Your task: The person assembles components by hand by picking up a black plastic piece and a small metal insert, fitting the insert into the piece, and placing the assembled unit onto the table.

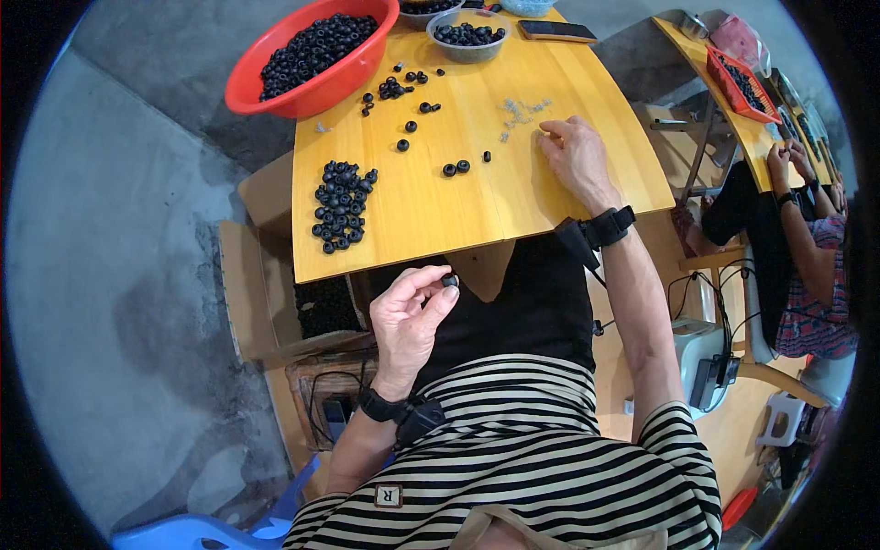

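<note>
Between thumb and fingertips, my left hand (411, 321) pinches a small black round part (449, 280), held just off the table's near edge. My right hand (579, 163) rests low over the right side of the yellow table (412, 229). Its fingers are loosely bent and look apart, close to a scatter of tiny clear-grey pieces (518, 115). Nothing shows in them. A pair of black round parts (456, 169) and a smaller black piece (487, 157) lie between the hands. At the left stands a cluster of black knob-like parts (341, 206).
A red basin (371, 69) heaped with black parts is at the far left, beside a clear bowl (472, 53) of them. A phone (556, 31) lies behind. Loose parts (394, 89) dot the tabletop. Below left is a cardboard box (247, 293). Another person (807, 247) works at right.
</note>
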{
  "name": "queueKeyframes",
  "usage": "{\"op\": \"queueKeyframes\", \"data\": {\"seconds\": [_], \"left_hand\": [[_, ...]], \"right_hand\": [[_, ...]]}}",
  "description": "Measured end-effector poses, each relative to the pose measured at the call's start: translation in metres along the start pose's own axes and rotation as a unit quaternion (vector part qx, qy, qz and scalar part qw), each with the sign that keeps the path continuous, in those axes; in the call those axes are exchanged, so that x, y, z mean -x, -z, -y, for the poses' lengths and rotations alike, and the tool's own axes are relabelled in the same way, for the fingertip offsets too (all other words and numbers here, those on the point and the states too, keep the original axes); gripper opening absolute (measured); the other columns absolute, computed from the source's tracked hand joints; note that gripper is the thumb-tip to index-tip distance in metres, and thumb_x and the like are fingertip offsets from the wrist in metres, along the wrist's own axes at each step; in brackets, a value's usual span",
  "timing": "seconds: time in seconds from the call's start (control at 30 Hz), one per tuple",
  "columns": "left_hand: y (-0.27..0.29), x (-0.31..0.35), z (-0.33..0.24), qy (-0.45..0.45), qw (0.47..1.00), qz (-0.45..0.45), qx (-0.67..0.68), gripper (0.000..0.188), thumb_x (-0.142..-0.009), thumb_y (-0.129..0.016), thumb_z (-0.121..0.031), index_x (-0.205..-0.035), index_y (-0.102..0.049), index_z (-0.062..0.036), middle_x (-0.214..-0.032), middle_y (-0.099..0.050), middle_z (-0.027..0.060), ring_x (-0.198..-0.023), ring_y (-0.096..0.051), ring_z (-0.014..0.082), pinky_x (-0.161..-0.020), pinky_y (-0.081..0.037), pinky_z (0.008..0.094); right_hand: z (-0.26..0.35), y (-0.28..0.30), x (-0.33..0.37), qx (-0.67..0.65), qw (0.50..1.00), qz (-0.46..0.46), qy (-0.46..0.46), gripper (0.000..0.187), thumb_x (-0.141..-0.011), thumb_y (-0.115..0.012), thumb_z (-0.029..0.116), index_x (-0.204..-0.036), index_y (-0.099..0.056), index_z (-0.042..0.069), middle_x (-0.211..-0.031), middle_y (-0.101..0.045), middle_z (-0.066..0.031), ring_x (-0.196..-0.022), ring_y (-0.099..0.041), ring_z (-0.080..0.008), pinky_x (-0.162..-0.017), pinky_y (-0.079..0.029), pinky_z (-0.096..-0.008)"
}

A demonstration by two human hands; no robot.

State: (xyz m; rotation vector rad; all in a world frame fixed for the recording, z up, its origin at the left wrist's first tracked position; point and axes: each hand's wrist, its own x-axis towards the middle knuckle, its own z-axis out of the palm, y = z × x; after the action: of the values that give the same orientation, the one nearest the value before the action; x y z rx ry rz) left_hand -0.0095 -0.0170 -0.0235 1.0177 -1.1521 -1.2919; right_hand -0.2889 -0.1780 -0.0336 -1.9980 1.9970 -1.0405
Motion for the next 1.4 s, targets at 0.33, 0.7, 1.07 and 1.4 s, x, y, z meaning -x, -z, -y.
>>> {"op": "queueKeyframes", "data": {"seconds": [0.33, 0.7, 1.07, 1.4], "left_hand": [[0.002, -0.003, -0.002, 0.001, 0.997, 0.025, 0.079, 0.023, -0.085, -0.063, 0.008, -0.107, -0.064, 0.0044, -0.098, -0.071, 0.0152, -0.091, -0.068, 0.0162, -0.081, -0.053, 0.0246], [-0.001, 0.001, -0.004, 0.018, 0.998, 0.017, 0.052, 0.024, -0.084, -0.065, 0.008, -0.108, -0.064, 0.0038, -0.098, -0.071, 0.0138, -0.090, -0.068, 0.0152, -0.081, -0.052, 0.0243], [-0.002, 0.000, -0.002, 0.023, 0.998, 0.018, 0.048, 0.023, -0.085, -0.066, 0.007, -0.107, -0.065, 0.0035, -0.097, -0.071, 0.0136, -0.089, -0.068, 0.0142, -0.080, -0.052, 0.0233], [-0.003, 0.000, 0.001, -0.011, 0.999, 0.038, 0.023, 0.026, -0.084, -0.067, 0.008, -0.110, -0.066, 0.0051, -0.098, -0.069, 0.0110, -0.090, -0.067, 0.0145, -0.079, -0.052, 0.0233]], "right_hand": [[0.009, 0.000, 0.001, -0.128, 0.989, -0.017, -0.070, 0.016, -0.088, -0.065, 0.017, -0.093, -0.069, 0.002, -0.083, -0.069, -0.0148, -0.076, -0.067, -0.0284, -0.070, -0.052, -0.0371], [0.025, 0.024, 0.008, -0.200, 0.978, -0.034, -0.036, 0.020, -0.088, -0.067, 0.016, -0.094, -0.071, -0.002, -0.081, -0.072, -0.0134, -0.070, -0.067, -0.0180, -0.067, -0.054, -0.0308], [-0.001, 0.011, 0.015, -0.133, 0.990, -0.038, -0.040, 0.016, -0.085, -0.067, 0.012, -0.095, -0.072, 0.001, -0.083, -0.071, -0.0161, -0.073, -0.069, -0.0239, -0.070, -0.055, -0.0333], [0.011, -0.012, 0.006, 0.040, 0.993, 0.008, 0.115, 0.012, -0.086, -0.066, 0.012, -0.094, -0.072, 0.006, -0.091, -0.064, -0.0142, -0.079, -0.065, -0.0326, -0.072, -0.053, -0.0396]]}}
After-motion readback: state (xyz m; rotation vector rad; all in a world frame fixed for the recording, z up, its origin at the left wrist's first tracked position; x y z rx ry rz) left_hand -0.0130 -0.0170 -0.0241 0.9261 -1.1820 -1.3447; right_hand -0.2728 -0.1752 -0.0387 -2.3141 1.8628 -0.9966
